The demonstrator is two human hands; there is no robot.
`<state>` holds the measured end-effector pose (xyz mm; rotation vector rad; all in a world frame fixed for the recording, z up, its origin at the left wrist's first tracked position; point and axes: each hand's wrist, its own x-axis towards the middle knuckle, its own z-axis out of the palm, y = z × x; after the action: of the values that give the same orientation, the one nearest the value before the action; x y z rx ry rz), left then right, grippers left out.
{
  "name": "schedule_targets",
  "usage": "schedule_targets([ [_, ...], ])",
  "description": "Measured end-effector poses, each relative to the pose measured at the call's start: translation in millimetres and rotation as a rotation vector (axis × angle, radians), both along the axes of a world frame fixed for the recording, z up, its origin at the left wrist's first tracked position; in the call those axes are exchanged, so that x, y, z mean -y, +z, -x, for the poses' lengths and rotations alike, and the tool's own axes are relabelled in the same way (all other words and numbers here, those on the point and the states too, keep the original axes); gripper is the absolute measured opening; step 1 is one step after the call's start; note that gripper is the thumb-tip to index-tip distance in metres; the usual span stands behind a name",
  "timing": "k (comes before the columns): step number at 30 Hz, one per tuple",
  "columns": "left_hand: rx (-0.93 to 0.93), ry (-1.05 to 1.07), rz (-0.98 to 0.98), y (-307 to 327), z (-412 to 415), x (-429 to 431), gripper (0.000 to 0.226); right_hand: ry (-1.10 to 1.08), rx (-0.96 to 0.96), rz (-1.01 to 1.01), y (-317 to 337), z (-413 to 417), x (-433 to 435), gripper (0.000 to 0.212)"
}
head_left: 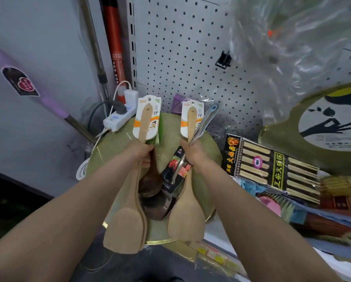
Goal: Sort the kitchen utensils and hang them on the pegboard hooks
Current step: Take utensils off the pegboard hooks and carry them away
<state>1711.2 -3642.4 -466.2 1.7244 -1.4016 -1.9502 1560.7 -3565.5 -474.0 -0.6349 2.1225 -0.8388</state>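
Gripping wooden spatulas [125, 231]: left hand [144, 153], right hand [191, 154] (pegboard [180, 47] just beyond)

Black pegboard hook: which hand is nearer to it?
Right. The right hand, gripping a wooden spatula and metal utensil, is below the black hook, slightly left. The left hand, gripping wooden spatulas, is farther left.

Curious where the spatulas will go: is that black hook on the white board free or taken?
Free, it seems: nothing hangs on the black hook on the pegboard; a clear plastic bag only borders its right side.
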Motion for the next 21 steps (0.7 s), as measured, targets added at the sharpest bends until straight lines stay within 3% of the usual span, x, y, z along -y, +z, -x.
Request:
schedule_targets([
  [3, -0.020, -0.017, 0.028, -1.8, 10.9, 8.3, 0.028, -0.065, 0.030, 0.054, -0.5, 1.1, 4.3, 0.043],
  [8, -0.044, -0.053, 0.170, -8.6, 23.4, 22.8, 0.023, -0.010, -0.146, -0.033, -0.7, 8.7, 9.3, 0.041],
  [14, 0.384, -0.371, 0.504, -18.0, 13.9, 21.1, 0.033, 0.102, -0.318, -0.169, 5.6, 9.5, 6.1, 0.050],
  [21, 0.461, -0.390, 0.626, -20.1, 8.4, 20.6, 0.029, -0.044, -0.391, -0.103, 15.2, -4.4, -6.0, 0.059],
])
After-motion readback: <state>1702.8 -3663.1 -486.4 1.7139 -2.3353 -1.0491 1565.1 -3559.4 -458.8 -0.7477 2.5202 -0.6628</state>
